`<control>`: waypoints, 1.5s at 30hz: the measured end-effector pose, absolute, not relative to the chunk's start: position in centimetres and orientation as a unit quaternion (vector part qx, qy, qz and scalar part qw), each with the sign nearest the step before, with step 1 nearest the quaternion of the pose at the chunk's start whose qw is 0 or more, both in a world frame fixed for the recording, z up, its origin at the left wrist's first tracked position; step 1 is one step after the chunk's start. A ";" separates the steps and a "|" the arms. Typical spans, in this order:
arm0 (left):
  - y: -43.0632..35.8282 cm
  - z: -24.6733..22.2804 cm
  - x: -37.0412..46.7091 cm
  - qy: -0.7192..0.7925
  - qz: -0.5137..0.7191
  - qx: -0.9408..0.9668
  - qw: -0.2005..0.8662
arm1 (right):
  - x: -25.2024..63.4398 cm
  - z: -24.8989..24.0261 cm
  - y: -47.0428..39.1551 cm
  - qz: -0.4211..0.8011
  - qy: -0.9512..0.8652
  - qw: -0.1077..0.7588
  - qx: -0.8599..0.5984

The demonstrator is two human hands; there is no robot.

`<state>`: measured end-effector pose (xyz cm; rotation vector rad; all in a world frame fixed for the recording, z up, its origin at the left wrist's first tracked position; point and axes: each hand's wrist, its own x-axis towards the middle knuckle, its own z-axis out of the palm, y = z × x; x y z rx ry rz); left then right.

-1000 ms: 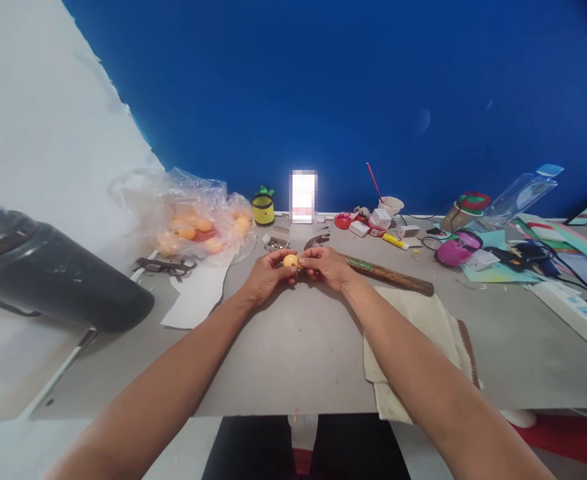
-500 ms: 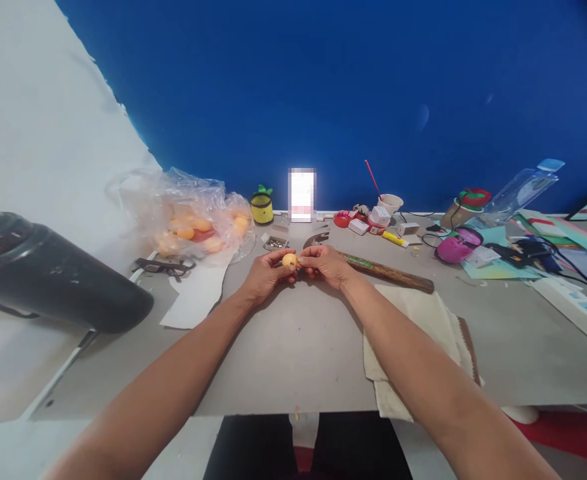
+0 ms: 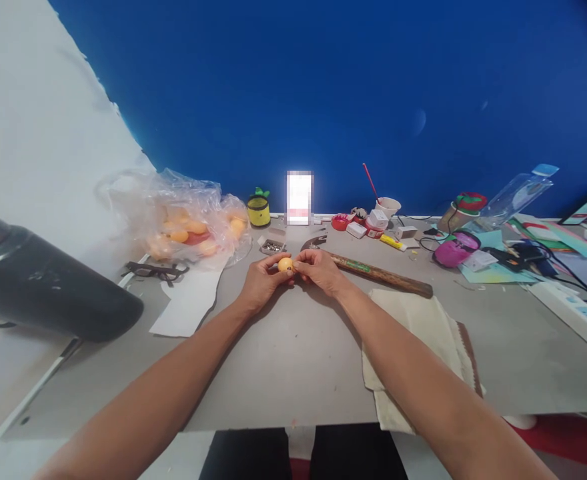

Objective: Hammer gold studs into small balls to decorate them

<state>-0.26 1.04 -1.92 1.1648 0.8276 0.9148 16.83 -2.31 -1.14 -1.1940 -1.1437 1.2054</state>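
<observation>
A small round orange-yellow object point(image 3: 285, 265) with a dark spot on it is between my hands over the grey table point(image 3: 283, 360). My left hand point(image 3: 263, 283) grips it between thumb and fingers. My right hand point(image 3: 319, 269) is pinched at its right side, fingertips touching or very near it; whatever they hold is too small to tell. Just behind my right hand lies a hammer, its head point(image 3: 315, 241) partly hidden and its wooden handle point(image 3: 383, 274) stretching to the right. A small open box of metal bits point(image 3: 273, 247) sits behind my left hand.
On the left are a dark bottle point(image 3: 58, 287), a clear bag of orange objects point(image 3: 188, 223), glasses point(image 3: 156, 270) and white paper point(image 3: 188, 303). A folded cloth point(image 3: 403, 333) lies under my right forearm. Farther right stand a cup point(image 3: 388, 206), a pink pouch point(image 3: 456, 250) and a power strip point(image 3: 573, 307).
The whole view has shifted slightly. My left hand still holds the orange-yellow object, and my right hand remains pinched beside it; the object looks slightly turned.
</observation>
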 end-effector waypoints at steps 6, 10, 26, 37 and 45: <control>0.9 -1.7 -0.2 0.375 0.403 0.507 0.663 | 16.5 -1.0 -2.5 0.484 -0.488 0.516 -0.512; 1.2 -1.7 -0.5 0.368 0.392 0.509 0.672 | 16.5 -0.8 -2.5 0.479 -0.498 0.512 -0.510; 1.8 -0.8 -0.9 0.301 0.367 0.454 0.754 | 22.2 0.5 -2.4 0.034 -0.598 0.190 -0.778; 1.8 -0.8 -0.5 0.310 0.403 0.466 0.725 | 21.5 0.8 -2.8 -0.002 -0.619 0.096 -0.780; 2.1 -1.2 -0.7 0.380 0.428 0.588 0.572 | 20.3 1.7 -3.4 -0.263 -0.635 0.289 -0.667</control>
